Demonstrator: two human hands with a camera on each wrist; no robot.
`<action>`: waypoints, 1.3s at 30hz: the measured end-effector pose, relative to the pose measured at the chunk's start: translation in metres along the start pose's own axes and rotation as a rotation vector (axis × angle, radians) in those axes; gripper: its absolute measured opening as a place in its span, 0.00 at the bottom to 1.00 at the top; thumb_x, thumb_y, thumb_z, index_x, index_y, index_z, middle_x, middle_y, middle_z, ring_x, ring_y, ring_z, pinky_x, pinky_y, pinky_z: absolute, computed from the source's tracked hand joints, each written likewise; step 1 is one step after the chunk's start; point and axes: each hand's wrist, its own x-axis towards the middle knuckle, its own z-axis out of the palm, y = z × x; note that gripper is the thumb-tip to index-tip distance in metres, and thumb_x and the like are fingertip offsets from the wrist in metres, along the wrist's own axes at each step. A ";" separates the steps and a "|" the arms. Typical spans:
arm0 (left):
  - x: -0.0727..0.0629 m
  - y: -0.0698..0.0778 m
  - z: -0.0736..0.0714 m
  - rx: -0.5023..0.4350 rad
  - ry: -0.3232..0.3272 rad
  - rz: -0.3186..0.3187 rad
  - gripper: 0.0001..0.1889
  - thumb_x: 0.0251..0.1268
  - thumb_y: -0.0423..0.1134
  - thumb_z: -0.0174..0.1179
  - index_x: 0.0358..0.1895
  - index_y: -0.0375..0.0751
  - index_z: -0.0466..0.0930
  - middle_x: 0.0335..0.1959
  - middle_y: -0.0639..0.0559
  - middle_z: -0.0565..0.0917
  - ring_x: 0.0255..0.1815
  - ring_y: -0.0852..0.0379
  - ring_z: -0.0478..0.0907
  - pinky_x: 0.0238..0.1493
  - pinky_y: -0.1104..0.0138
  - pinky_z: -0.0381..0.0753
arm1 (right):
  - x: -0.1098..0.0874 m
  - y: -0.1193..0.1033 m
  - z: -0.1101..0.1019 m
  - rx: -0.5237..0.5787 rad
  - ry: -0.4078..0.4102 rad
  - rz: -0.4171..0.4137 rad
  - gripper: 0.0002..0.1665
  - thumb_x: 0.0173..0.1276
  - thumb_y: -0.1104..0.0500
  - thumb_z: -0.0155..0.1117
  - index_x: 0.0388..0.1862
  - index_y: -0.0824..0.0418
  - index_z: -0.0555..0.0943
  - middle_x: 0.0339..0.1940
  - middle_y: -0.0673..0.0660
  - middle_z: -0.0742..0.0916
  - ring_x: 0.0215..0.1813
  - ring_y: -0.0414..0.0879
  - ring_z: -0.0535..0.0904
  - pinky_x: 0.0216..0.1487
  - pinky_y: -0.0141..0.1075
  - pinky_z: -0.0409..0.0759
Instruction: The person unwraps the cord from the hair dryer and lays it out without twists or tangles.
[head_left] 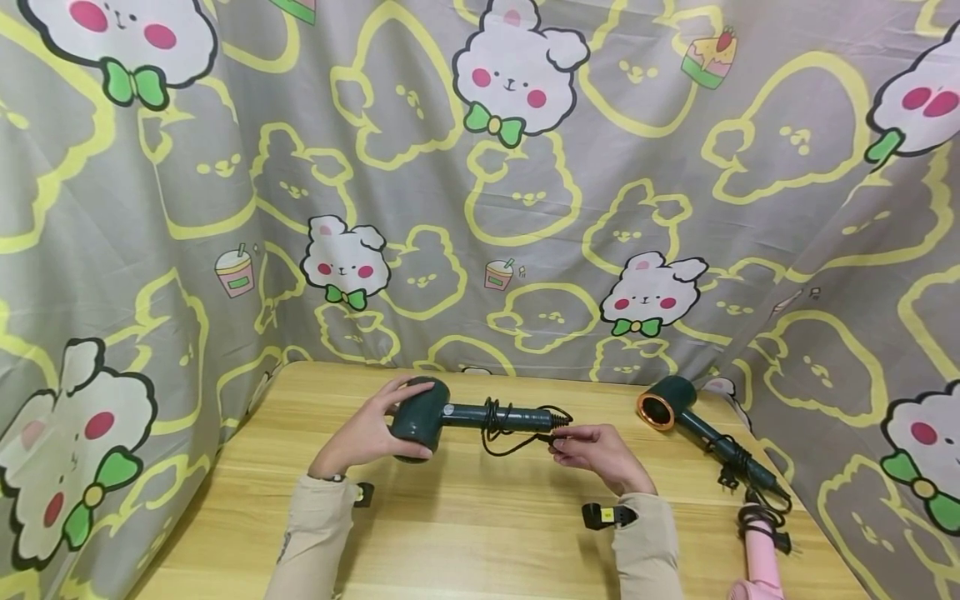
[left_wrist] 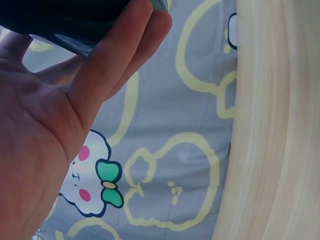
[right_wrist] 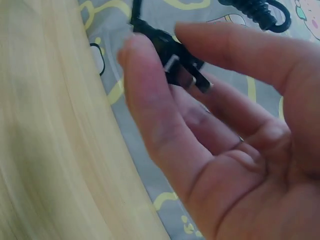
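A dark green hair dryer (head_left: pixel 417 423) is held over the table, its handle pointing right. My left hand (head_left: pixel 360 435) grips the round head, thumb on the near side and fingers over the far side. In the left wrist view, the dryer's dark body (left_wrist: pixel 55 20) lies against the fingers of that hand (left_wrist: pixel 45 120). A black cord (head_left: pixel 492 419) is wound around the handle. Near the handle's end, my right hand (head_left: pixel 600 454) pinches the cord's plug (right_wrist: pixel 172 57) between thumb and fingers. The plug's prongs face the palm in the right wrist view.
On the right of the wooden table (head_left: pixel 465 533) lies a second green hair dryer (head_left: pixel 675 400) with a copper-coloured ring and wrapped cord. Nearer, a pink hair dryer (head_left: pixel 762 554) is partly out of frame. A patterned curtain (head_left: pixel 420 192) surrounds the table's back and sides.
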 end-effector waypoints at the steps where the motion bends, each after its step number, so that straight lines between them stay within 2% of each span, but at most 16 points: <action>1: 0.000 0.000 0.000 0.000 -0.003 -0.004 0.51 0.39 0.59 0.85 0.74 0.71 0.70 0.81 0.43 0.59 0.62 0.39 0.76 0.55 0.50 0.80 | 0.001 0.001 0.000 0.003 0.025 0.002 0.24 0.74 0.67 0.64 0.62 0.83 0.76 0.50 0.72 0.89 0.42 0.43 0.91 0.52 0.40 0.88; 4: 0.000 0.001 0.002 0.002 -0.009 -0.010 0.52 0.39 0.60 0.84 0.74 0.72 0.70 0.82 0.43 0.58 0.61 0.40 0.76 0.54 0.51 0.80 | 0.003 0.002 0.001 0.001 0.089 -0.008 0.22 0.73 0.67 0.64 0.59 0.83 0.78 0.46 0.68 0.91 0.41 0.43 0.91 0.50 0.38 0.88; 6: 0.001 0.001 0.003 0.000 -0.012 -0.010 0.52 0.38 0.60 0.85 0.74 0.73 0.70 0.82 0.44 0.58 0.62 0.39 0.76 0.54 0.52 0.80 | 0.004 0.001 0.002 0.020 0.148 -0.014 0.22 0.73 0.69 0.64 0.60 0.83 0.77 0.47 0.68 0.91 0.40 0.43 0.91 0.48 0.36 0.88; 9: 0.002 0.000 0.004 0.002 -0.017 -0.007 0.52 0.38 0.61 0.84 0.74 0.73 0.69 0.82 0.46 0.58 0.62 0.39 0.76 0.54 0.52 0.81 | 0.005 -0.002 0.005 0.061 0.235 -0.022 0.22 0.76 0.71 0.58 0.65 0.81 0.75 0.57 0.77 0.85 0.40 0.42 0.91 0.49 0.33 0.87; 11: 0.002 -0.001 0.004 0.003 -0.020 -0.001 0.52 0.38 0.61 0.85 0.74 0.73 0.69 0.82 0.46 0.58 0.62 0.39 0.76 0.54 0.52 0.81 | 0.006 -0.005 0.007 0.106 0.283 -0.023 0.24 0.79 0.68 0.56 0.69 0.78 0.73 0.65 0.77 0.81 0.40 0.41 0.90 0.49 0.32 0.87; 13: 0.003 -0.001 0.005 0.003 -0.022 0.002 0.52 0.38 0.60 0.85 0.74 0.72 0.70 0.82 0.47 0.58 0.62 0.39 0.76 0.54 0.53 0.81 | 0.007 -0.008 0.008 0.154 0.323 -0.020 0.24 0.81 0.65 0.55 0.70 0.75 0.74 0.67 0.74 0.80 0.40 0.39 0.89 0.48 0.30 0.87; 16: 0.002 0.000 0.006 0.004 -0.028 0.000 0.52 0.38 0.60 0.84 0.74 0.72 0.69 0.82 0.46 0.58 0.62 0.39 0.76 0.54 0.53 0.81 | 0.007 -0.011 0.009 0.207 0.369 -0.036 0.26 0.81 0.59 0.58 0.71 0.72 0.74 0.60 0.61 0.85 0.41 0.37 0.87 0.46 0.28 0.86; 18: 0.002 0.000 0.006 0.000 -0.036 -0.003 0.52 0.39 0.60 0.84 0.74 0.73 0.69 0.82 0.46 0.58 0.63 0.38 0.76 0.54 0.52 0.81 | 0.006 -0.013 0.010 0.218 0.384 -0.062 0.28 0.80 0.58 0.60 0.72 0.72 0.74 0.55 0.53 0.87 0.43 0.36 0.88 0.46 0.28 0.86; 20: 0.002 0.001 0.007 -0.006 -0.043 -0.006 0.51 0.39 0.60 0.84 0.74 0.73 0.69 0.83 0.46 0.57 0.65 0.37 0.75 0.54 0.52 0.82 | 0.005 -0.016 0.011 0.223 0.380 -0.092 0.29 0.79 0.58 0.62 0.72 0.72 0.73 0.52 0.51 0.89 0.46 0.37 0.89 0.49 0.29 0.86; 25: 0.003 0.001 0.009 -0.026 -0.057 -0.009 0.51 0.40 0.59 0.84 0.74 0.72 0.70 0.83 0.45 0.56 0.70 0.35 0.72 0.55 0.51 0.82 | 0.002 -0.024 0.014 0.224 0.343 -0.173 0.28 0.76 0.60 0.65 0.68 0.76 0.75 0.49 0.54 0.91 0.48 0.40 0.90 0.57 0.32 0.85; 30: 0.004 0.002 0.009 -0.028 -0.061 -0.004 0.51 0.40 0.59 0.84 0.75 0.71 0.70 0.83 0.46 0.56 0.71 0.35 0.72 0.56 0.52 0.82 | -0.004 -0.035 0.019 0.178 0.348 -0.261 0.26 0.75 0.61 0.66 0.64 0.77 0.78 0.42 0.47 0.92 0.47 0.40 0.91 0.56 0.33 0.85; 34: 0.003 0.002 0.009 -0.027 -0.056 -0.006 0.51 0.40 0.58 0.85 0.75 0.70 0.70 0.83 0.46 0.57 0.70 0.36 0.72 0.56 0.52 0.81 | -0.011 -0.045 0.023 0.154 0.338 -0.322 0.27 0.75 0.60 0.67 0.65 0.76 0.77 0.44 0.45 0.91 0.49 0.40 0.90 0.57 0.33 0.84; 39: 0.003 0.002 0.009 -0.027 -0.054 -0.009 0.51 0.40 0.58 0.84 0.75 0.70 0.70 0.83 0.44 0.56 0.69 0.35 0.72 0.55 0.51 0.82 | -0.021 -0.057 0.030 0.073 0.345 -0.357 0.26 0.74 0.57 0.68 0.64 0.71 0.80 0.50 0.53 0.91 0.50 0.39 0.90 0.58 0.31 0.84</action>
